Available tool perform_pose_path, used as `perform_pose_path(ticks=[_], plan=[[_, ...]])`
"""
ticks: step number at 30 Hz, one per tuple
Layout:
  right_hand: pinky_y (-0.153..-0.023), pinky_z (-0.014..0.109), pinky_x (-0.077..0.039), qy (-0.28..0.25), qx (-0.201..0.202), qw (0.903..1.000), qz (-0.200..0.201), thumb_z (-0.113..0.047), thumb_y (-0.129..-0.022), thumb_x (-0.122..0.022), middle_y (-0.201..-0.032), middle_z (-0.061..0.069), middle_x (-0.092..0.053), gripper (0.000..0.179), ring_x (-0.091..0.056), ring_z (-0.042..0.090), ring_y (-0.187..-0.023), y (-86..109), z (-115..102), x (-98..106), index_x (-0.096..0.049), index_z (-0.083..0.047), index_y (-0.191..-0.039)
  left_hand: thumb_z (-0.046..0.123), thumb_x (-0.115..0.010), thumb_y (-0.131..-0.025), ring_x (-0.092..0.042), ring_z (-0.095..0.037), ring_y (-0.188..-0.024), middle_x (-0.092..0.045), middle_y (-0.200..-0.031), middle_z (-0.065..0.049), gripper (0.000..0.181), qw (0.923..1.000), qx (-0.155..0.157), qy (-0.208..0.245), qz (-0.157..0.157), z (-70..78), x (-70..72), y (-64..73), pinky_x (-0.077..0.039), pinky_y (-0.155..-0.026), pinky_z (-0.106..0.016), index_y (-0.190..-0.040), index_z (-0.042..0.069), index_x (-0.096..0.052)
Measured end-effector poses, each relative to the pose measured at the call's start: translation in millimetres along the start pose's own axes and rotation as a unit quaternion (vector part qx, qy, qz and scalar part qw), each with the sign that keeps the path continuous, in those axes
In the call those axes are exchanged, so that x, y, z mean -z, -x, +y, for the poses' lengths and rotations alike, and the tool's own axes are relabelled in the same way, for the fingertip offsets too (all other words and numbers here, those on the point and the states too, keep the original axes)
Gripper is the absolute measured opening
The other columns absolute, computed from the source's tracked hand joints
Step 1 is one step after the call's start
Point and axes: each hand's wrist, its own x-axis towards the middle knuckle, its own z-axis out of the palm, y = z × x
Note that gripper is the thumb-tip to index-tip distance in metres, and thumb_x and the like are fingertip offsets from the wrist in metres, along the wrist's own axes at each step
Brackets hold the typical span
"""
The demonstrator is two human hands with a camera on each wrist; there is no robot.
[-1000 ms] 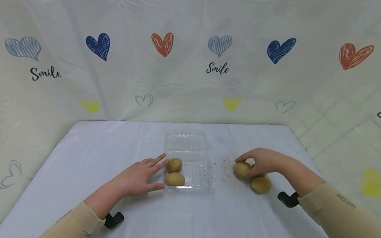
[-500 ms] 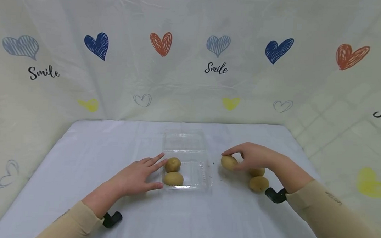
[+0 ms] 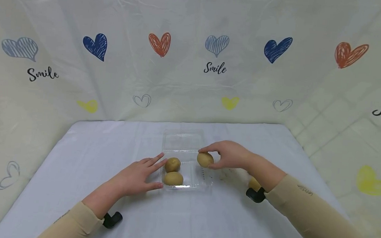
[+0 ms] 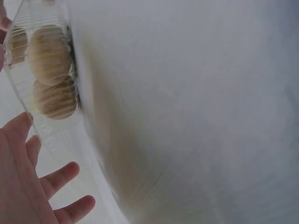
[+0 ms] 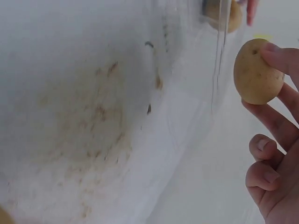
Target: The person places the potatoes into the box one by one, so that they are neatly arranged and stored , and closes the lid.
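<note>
My right hand (image 3: 229, 155) pinches a potato (image 3: 205, 159) between thumb and fingers, over the right side of a clear plastic clamshell box (image 3: 192, 176). In the right wrist view this potato (image 5: 256, 74) shows raised beside the box wall, with the other fingers curled below. Two potatoes lie along the left side of the box, a rounder one (image 3: 173, 164) behind and a longer one (image 3: 173, 178) in front. My left hand (image 3: 136, 178) is spread at the box's left side, its fingertips right at the rim. In the left wrist view the potatoes (image 4: 49, 56) show through the ribbed wall.
The box's lid (image 3: 184, 140) lies folded back behind it. Another potato (image 3: 254, 184) is partly hidden under my right forearm. Brown dirt (image 5: 103, 114) marks the white tablecloth (image 3: 186, 218) right of the box. A heart-patterned curtain (image 3: 179, 79) hangs behind the table.
My right hand has lifted a potato from the group on the right and carried it left to the box. My left hand stays in place at the box.
</note>
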Motion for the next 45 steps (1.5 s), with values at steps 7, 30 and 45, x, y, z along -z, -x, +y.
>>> perform_pose_path(ticks=[7,30,45], plan=[[-0.098,0.036,-0.047,0.047,0.011,0.9985,-0.026,-0.036,-0.083,-0.077,-0.13,-0.013,-0.064,0.053,-0.058,0.011,-0.121,-20.2,-16,-17,-0.064,-0.033,-0.134,0.069,-0.054,-0.09,-0.032,-0.028,-0.144,-0.009,-0.166,0.009,0.085,1.0,0.003,0.002,-0.003,0.1,0.3,0.2,-0.035,-0.109,-0.056,-0.159,0.032,-0.02],[-0.096,0.036,-0.048,0.097,-0.006,0.9916,-0.086,-0.037,-0.085,-0.078,-0.127,-0.013,-0.065,0.053,-0.059,0.011,-0.118,-40.0,-24,-37,-0.062,-0.033,-0.136,0.071,-0.052,-0.09,-0.032,-0.024,-0.144,-0.009,-0.166,0.012,0.084,1.0,-0.004,0.004,0.003,0.1,-1.9,-1.7,-0.036,-0.109,-0.055,-0.159,0.036,-0.018],[-0.092,0.035,-0.049,0.093,-0.018,0.9921,-0.082,-0.034,-0.085,-0.079,-0.123,-0.013,-0.067,0.052,-0.061,0.012,-0.112,-40.7,-22,-36,-0.063,-0.035,-0.134,0.07,-0.053,-0.09,-0.031,-0.025,-0.145,-0.008,-0.166,0.011,0.085,1.0,0.001,0.002,-0.001,-0.9,-0.7,-1.3,-0.035,-0.109,-0.055,-0.159,0.036,-0.017]])
